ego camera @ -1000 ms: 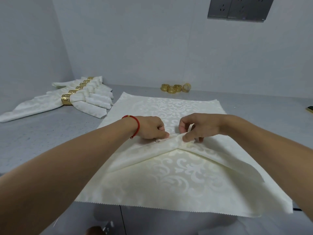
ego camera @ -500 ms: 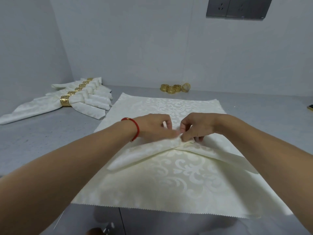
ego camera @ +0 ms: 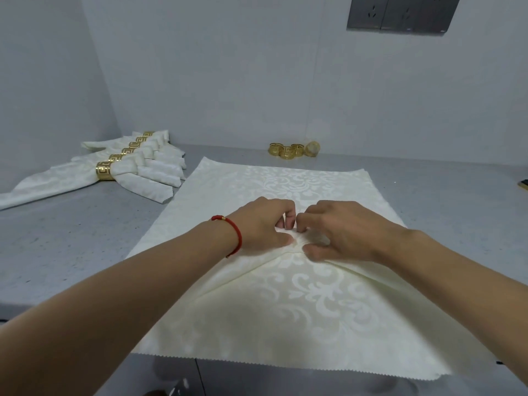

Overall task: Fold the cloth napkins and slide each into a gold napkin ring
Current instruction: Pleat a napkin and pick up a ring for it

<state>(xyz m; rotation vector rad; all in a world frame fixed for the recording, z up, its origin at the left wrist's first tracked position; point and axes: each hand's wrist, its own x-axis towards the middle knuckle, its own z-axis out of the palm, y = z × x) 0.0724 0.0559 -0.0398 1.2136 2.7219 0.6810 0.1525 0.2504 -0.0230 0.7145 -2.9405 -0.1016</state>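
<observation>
**Both hands pinching pleat at napkin centre**

Left of frame: pile of finished napkins [ego camera: 85, 178] lying on grey surface [ego camera: 57, 238], each pushed through a gold ring with key pattern; nearest ring [ego camera: 105, 172] in front, others lined up behind toward the wall. Fanned ends point right, just short of the flat napkin's left edge.

Centre: cream damask napkin [ego camera: 285, 304] spread flat on the surface, near zigzag edge hanging over the front lip. Left hand [ego camera: 265, 224], red cord bracelet [ego camera: 234, 232] on wrist, fingers curled, thumb and fingers pinching a raised fold of cloth at mid-napkin. Right hand [ego camera: 340, 230] right beside it, fingertips nearly touching the left's, thumb and fingers also clamped on the same gathered ridge. Creases run from the pinch out toward lower left and lower right.

Upper centre, against the wall: cluster of loose gold napkin rings [ego camera: 287, 151], unused, well apart from the hands; one [ego camera: 312, 148] tipped on its side.

Upper right: dark socket panel [ego camera: 400, 12] on wall. Far right edge: small dark object [ego camera: 524, 184], cannot tell what.
</observation>
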